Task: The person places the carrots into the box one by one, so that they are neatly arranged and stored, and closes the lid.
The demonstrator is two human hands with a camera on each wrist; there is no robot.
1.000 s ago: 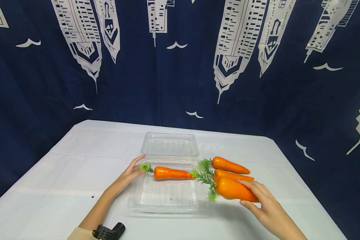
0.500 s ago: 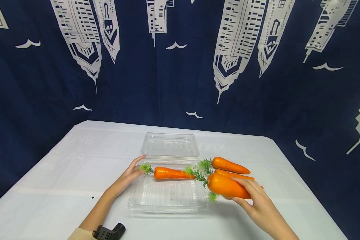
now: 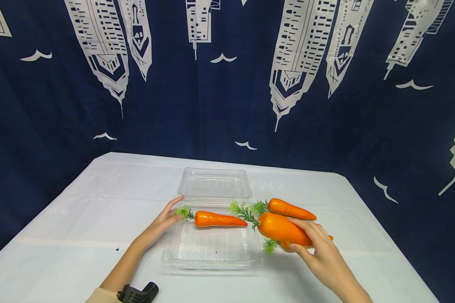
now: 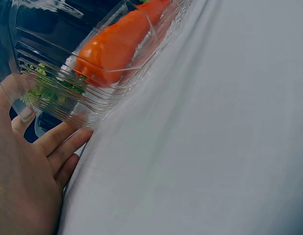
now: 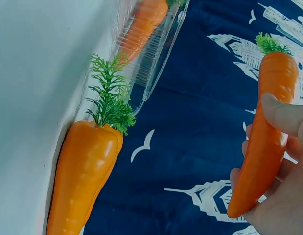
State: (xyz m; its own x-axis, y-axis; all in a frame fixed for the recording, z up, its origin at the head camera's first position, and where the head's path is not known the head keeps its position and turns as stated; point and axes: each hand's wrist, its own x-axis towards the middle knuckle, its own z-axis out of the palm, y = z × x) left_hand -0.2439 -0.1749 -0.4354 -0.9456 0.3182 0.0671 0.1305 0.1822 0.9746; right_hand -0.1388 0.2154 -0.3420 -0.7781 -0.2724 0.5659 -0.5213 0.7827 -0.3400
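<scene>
My right hand point(image 3: 318, 248) grips a thick orange carrot point(image 3: 282, 228) with green leaves. Thumb and fingers wrap round this carrot point(image 5: 266, 142) in the right wrist view, and its leafy end points left toward the clear plastic container point(image 3: 212, 252). Inside that container, near its back, lies another carrot point(image 3: 218, 219), leaves to the left. My left hand point(image 3: 164, 221) rests at the container's left side with fairly straight fingers. In the left wrist view those fingers point(image 4: 68, 142) touch the outer plastic wall, and the leaves show through it.
Behind the container lies its clear lid point(image 3: 216, 183), folded back. One loose carrot point(image 3: 290, 208) is at the right rear; another carrot point(image 3: 287, 246) is mostly hidden under the held one. A dark blue printed curtain point(image 3: 212, 101) hangs behind the white table point(image 3: 79, 235).
My right hand has moved left and slightly back with the carrot, lifting it off the carrots below; its leaves now hang over the container's right edge. The left hand stays put.
</scene>
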